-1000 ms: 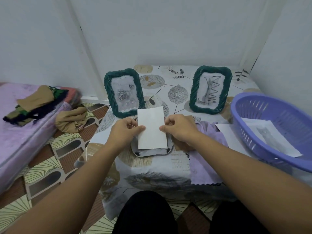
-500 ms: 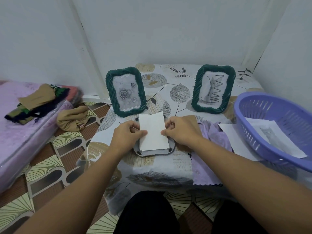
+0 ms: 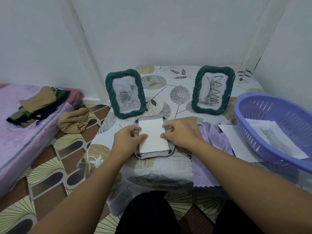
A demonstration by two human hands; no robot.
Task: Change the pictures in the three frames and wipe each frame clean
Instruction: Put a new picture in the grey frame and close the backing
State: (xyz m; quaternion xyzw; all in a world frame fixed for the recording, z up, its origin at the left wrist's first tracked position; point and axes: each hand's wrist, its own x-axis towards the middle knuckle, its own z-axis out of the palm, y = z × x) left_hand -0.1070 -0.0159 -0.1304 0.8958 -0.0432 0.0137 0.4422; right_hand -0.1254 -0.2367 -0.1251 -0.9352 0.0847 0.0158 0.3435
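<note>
A third frame (image 3: 152, 155) lies face down on the table in front of me, its grey back up. A white picture sheet (image 3: 152, 136) lies blank side up in its recess. My left hand (image 3: 127, 139) holds the sheet's left edge with thumb on top. My right hand (image 3: 180, 132) pinches the right edge. Two green rope-edged frames stand behind: the left frame (image 3: 125, 94) shows roses, the right frame (image 3: 213, 90) shows a cat drawing. A lilac cloth (image 3: 209, 149) lies under my right wrist.
A purple plastic basket (image 3: 276, 130) at the right holds printed pictures, and another white sheet (image 3: 236, 142) lies beside it. The table (image 3: 168, 98) has a leaf-patterned cover. Left of it are a tan garment (image 3: 73, 119) on the floor and folded clothes (image 3: 40, 103) on a pink mattress.
The white sheet has come down from a raised, tilted position and now lies flat within the back of the face-down frame. Both hands lowered with it.
</note>
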